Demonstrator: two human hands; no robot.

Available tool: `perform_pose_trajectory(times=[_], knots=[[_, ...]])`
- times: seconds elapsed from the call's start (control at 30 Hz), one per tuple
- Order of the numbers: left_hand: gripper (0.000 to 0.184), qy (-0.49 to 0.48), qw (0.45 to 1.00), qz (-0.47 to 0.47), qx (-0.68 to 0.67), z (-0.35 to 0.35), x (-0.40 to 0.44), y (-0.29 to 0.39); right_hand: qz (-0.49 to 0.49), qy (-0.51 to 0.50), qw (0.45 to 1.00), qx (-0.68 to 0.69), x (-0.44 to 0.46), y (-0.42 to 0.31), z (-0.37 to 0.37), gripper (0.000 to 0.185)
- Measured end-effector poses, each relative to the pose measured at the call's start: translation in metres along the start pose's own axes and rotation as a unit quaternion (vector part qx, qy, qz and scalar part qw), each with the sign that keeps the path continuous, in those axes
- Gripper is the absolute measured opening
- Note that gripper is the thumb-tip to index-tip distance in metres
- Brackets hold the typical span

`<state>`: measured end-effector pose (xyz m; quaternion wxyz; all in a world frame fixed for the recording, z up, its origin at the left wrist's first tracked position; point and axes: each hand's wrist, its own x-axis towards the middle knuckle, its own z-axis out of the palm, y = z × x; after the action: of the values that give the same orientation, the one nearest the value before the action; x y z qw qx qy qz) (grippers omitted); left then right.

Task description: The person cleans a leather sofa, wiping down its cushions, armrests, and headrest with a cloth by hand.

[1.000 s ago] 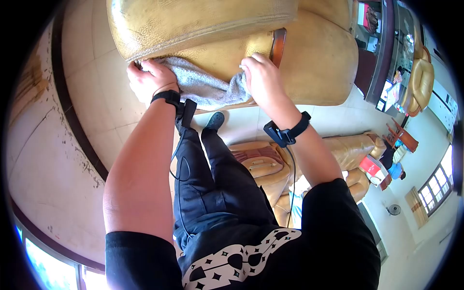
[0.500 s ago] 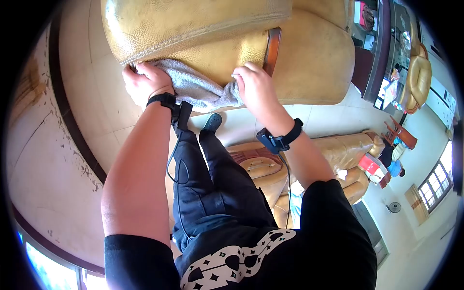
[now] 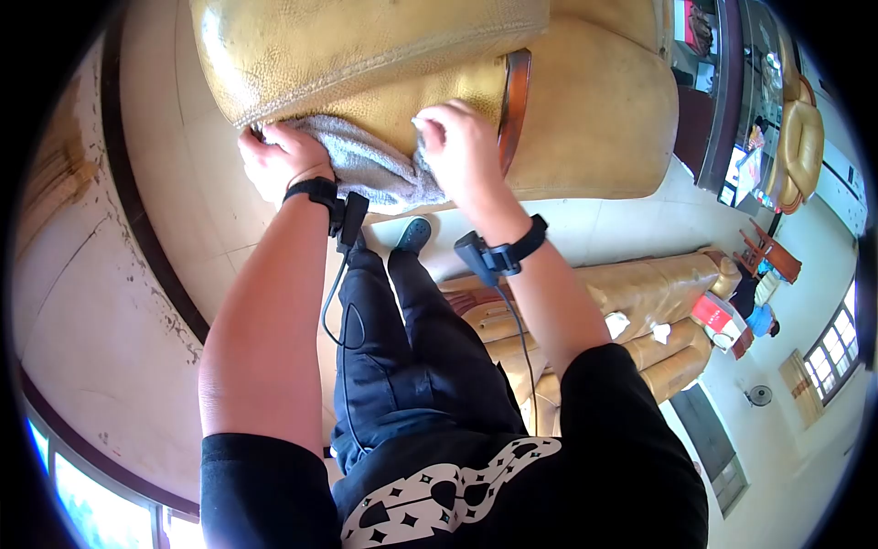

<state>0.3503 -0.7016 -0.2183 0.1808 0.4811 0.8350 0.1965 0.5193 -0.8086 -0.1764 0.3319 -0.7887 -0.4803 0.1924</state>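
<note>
A grey cloth (image 3: 366, 163) lies bunched against the front of a tan leather sofa arm (image 3: 384, 55), under its overhanging stitched edge. My left hand (image 3: 282, 163) is closed at the cloth's left end, its fingers curled up by the lower corner of the sofa arm. At the cloth's other end, my right hand (image 3: 462, 151) is closed in a pinch, with the fabric running up into its fingers. Just right of that hand stands a brown wooden trim strip (image 3: 515, 105). The left fingertips are partly hidden.
The tan seat (image 3: 594, 110) extends right of the trim. Another tan sofa (image 3: 640, 288) stands behind me, with a red and white box (image 3: 718, 320) on it. A person in blue (image 3: 761, 318) is at far right. Cables hang from both wrist straps.
My right hand has moved left and slightly up along the sofa arm, drawing its end of the cloth with it. The left hand stays nearly in place.
</note>
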Motion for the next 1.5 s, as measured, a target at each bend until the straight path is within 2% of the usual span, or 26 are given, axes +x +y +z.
perform_pose_trajectory(times=[0.03, 0.1, 0.23, 0.4, 0.5, 0.53, 0.63, 0.77, 0.9, 1.03, 1.17, 1.23, 1.3, 1.37, 1.43, 1.5], knots=[[0.054, 0.002, 1.0, 0.001, -0.003, -0.001, 0.0, 0.002, 0.009, -0.012, 1.0, 0.01, 0.004, 0.002, -0.009, 0.005], [0.055, 0.009, 1.0, -0.002, -0.008, 0.0, 0.0, 0.001, -0.017, 0.095, 0.995, -0.023, 0.028, 0.012, -0.022, 0.006], [0.056, 0.007, 1.0, 0.024, -0.009, -0.001, 0.001, -0.001, 0.013, 0.106, 0.99, -0.087, 0.028, 0.01, 0.007, 0.003], [0.058, 0.003, 1.0, 0.013, 0.007, -0.003, 0.001, 0.006, -0.004, -0.016, 1.0, -0.026, -0.007, 0.002, 0.009, 0.006], [0.057, -0.002, 1.0, 0.008, 0.008, -0.003, -0.001, 0.005, 0.003, 0.006, 0.998, -0.068, 0.023, 0.004, -0.021, 0.005], [0.057, -0.001, 1.0, 0.005, 0.005, -0.002, -0.001, 0.004, -0.036, 0.082, 0.993, -0.072, 0.038, 0.011, -0.024, 0.005], [0.056, -0.001, 1.0, 0.007, 0.007, -0.003, -0.003, 0.004, -0.031, 0.085, 0.992, -0.087, 0.031, 0.011, -0.001, 0.003], [0.056, 0.0, 1.0, 0.015, 0.001, -0.003, -0.001, 0.002, -0.046, 0.018, 0.998, -0.025, -0.014, 0.001, 0.016, 0.005], [0.058, 0.003, 1.0, 0.002, 0.01, -0.004, -0.001, 0.005, -0.027, -0.023, 0.999, -0.002, 0.005, 0.002, -0.015, 0.003], [0.06, -0.018, 1.0, -0.006, 0.025, -0.007, -0.001, 0.006, -0.064, 0.11, 0.988, -0.086, 0.034, 0.015, -0.004, 0.004], [0.058, 0.006, 1.0, 0.015, 0.013, -0.003, 0.002, -0.001, -0.033, 0.019, 0.999, -0.012, -0.02, 0.0, 0.02, 0.004], [0.058, 0.008, 1.0, 0.008, 0.006, 0.0, 0.0, 0.004, -0.013, -0.061, 0.998, 0.021, -0.046, -0.003, 0.019, 0.003], [0.059, 0.007, 1.0, -0.001, 0.004, -0.002, -0.003, 0.005, -0.02, -0.043, 0.999, 0.026, -0.042, 0.007, -0.003, 0.007], [0.059, 0.008, 1.0, 0.008, 0.007, 0.001, -0.001, -0.001, -0.016, 0.088, 0.995, -0.044, -0.011, 0.017, -0.032, 0.007], [0.06, 0.002, 1.0, 0.006, 0.015, -0.002, -0.001, 0.002, -0.008, 0.135, 0.985, -0.105, 0.015, 0.033, -0.043, 0.007], [0.06, -0.01, 1.0, 0.004, 0.015, -0.004, -0.002, 0.001, -0.03, 0.123, 0.984, -0.126, 0.004, 0.036, -0.028, 0.009]])
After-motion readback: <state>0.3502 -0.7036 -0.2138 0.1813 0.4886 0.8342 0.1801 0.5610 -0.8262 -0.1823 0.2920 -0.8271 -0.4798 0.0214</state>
